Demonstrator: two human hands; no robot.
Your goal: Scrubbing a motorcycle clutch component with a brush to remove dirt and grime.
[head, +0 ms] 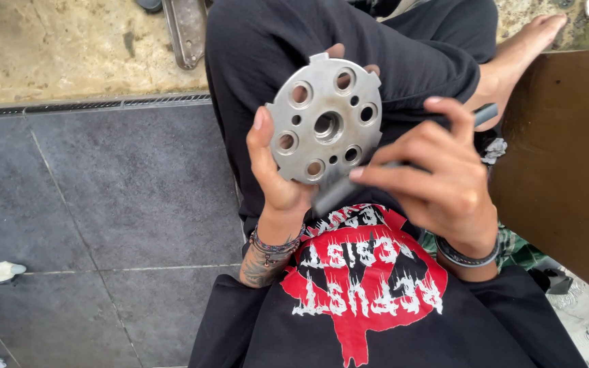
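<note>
The left hand (277,174) cradles a round metal plate (325,119), ringed with holes, up above the lap, its face tilted toward the wearer. Thumb along the left rim, fingers (336,50) curled behind, two tips peeking over the top edge: a firm clamp. The right hand (444,174) comes in from the side, its fingers pinched around a dark slim rod-like tool (339,191) that slants to the plate's lower edge; whether the tip touches metal I can't tell. To work that edge cleanly, I'd say brace the plate hard and use short, controlled strokes. Both wrists are bent inward, elbows tucked, over the crossed legs and grey tiled floor (103,197).
</note>
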